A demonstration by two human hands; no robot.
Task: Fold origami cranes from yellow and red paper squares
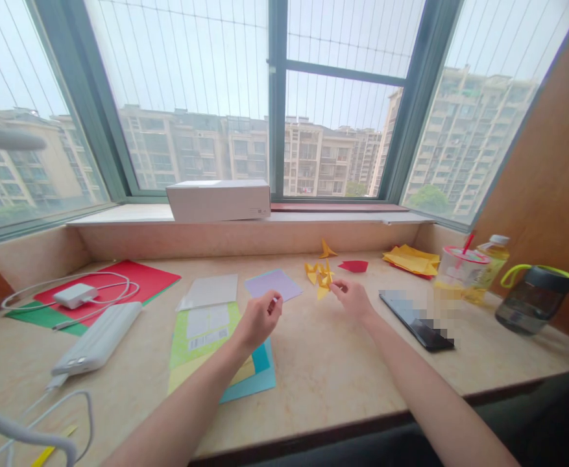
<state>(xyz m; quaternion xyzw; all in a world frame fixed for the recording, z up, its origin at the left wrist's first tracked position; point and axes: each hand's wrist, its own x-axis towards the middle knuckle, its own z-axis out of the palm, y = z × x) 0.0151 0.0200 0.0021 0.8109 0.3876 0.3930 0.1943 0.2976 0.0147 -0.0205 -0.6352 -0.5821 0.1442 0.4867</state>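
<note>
My right hand (352,298) has its fingertips pinched at a yellow folded paper piece (324,279) on the table, which looks like origami. More folded yellow paper lies against that piece, so their outlines run together. Behind them stands a pointed yellow folded piece (327,248), and to its right lies a small red folded paper (353,266). My left hand (259,318) is curled closed above the near edge of a purple paper sheet (274,284). Nothing shows between its fingers.
Left are a white power bank (96,337), a charger (75,295) with cable and red sheets (143,275). A paper pack (181,344) lies under my left forearm. Right are a phone (413,321), yellow papers (412,259), a cup (462,269) and bottles (532,301). A white box (218,201) sits on the sill.
</note>
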